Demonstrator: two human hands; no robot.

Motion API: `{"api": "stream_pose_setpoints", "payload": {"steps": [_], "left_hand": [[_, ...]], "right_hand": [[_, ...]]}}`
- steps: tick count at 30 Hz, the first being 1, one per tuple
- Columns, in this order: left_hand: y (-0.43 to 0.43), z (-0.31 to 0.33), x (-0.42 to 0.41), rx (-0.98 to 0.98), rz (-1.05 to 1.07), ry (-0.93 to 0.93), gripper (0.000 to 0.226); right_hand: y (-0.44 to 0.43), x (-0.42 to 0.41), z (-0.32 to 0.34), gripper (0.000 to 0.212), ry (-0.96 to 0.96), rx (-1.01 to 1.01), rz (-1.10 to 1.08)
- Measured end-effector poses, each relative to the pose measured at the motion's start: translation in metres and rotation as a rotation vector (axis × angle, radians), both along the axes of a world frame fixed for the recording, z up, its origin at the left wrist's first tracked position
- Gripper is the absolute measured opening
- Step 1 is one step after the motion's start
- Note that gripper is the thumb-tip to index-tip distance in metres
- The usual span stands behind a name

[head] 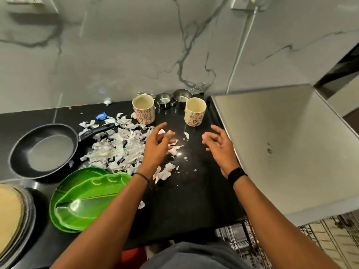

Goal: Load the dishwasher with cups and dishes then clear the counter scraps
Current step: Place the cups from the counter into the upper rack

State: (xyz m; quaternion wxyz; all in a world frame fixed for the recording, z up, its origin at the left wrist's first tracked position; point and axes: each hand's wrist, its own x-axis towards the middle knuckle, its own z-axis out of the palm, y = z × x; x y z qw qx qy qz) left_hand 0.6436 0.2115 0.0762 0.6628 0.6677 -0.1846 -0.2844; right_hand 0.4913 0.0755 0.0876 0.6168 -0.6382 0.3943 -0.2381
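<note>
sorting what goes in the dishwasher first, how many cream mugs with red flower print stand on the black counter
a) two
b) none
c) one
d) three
a: two cream mugs with red flower print stand upright on the black counter, one left of the small steel cups and the other to their right.

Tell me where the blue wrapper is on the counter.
In the head view, the blue wrapper lies on the black counter, left of centre, at the far edge of the paper scraps, beyond the pan handle and left of the left floral cup.
</note>
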Motion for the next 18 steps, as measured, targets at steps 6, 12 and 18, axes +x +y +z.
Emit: {"api": "stream_pose_setpoints", "payload": {"steps": [6, 12, 18], "left_hand": [[-0.032, -0.005, 0.014, 0.033, 0.01, -0.013, 0.04], [-0.059, -0.005, 0.018, 0.036, 0.017, 0.018, 0.041], [-0.06, -0.01, 0.032, 0.074, 0.063, -0.001, 0.041]], "right_hand": [[-0.041, 0.038, -0.02, 0.074, 0.041, -0.013, 0.007], [-0.088, 0.076, -0.046, 0.092, 0.094, -0.104, 0.068], [-0.102, 0.106, -0.061, 0.091, 0.084, -0.131, 0.117]]}}
